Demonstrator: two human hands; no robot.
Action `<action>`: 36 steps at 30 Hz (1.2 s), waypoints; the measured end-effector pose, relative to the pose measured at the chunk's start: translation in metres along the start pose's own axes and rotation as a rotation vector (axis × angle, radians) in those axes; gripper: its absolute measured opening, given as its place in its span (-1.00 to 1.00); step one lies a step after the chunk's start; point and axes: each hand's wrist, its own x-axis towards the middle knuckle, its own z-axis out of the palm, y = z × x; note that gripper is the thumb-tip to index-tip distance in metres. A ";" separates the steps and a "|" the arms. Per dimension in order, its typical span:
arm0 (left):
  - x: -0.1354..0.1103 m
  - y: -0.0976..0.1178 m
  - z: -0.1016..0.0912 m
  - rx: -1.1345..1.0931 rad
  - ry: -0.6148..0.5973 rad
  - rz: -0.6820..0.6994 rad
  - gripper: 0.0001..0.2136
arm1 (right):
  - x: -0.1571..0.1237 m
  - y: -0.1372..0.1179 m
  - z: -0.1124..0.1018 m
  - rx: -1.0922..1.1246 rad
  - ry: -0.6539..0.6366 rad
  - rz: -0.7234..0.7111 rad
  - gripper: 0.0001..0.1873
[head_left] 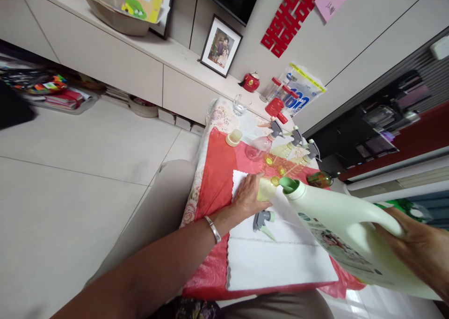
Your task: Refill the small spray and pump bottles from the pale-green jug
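Observation:
My left hand (249,196) is wrapped round a small yellowish bottle (265,189) that stands on a white cloth (273,253). My right hand (417,246) grips the handle end of a big pale green jug (336,221). The jug is tilted, its green spout (289,184) right beside the small bottle's open mouth. A grey spray head (262,219) with its tube lies loose on the cloth just below my left hand.
Several spray bottles (280,143) and a dark green bottle (320,179) lie on the red plastic sheet (217,169) behind. A yellow cap (234,137), a glass (239,105), a red pot (251,82) and a framed photo (220,45) stand further back. Tiled floor lies to the left.

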 end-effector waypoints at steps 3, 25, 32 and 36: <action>0.000 0.001 -0.001 -0.007 -0.006 -0.001 -0.21 | 0.002 -0.005 -0.009 0.014 -0.104 0.082 -0.38; 0.000 -0.001 0.001 -0.005 0.011 -0.006 -0.20 | 0.009 -0.003 -0.024 -0.048 -0.150 0.058 -0.38; 0.000 0.002 -0.001 -0.002 -0.004 -0.020 -0.21 | 0.012 -0.006 -0.029 -0.031 -0.173 0.065 -0.42; -0.001 0.002 -0.002 -0.015 0.005 -0.018 -0.21 | 0.013 -0.009 -0.033 -0.041 -0.178 0.064 -0.43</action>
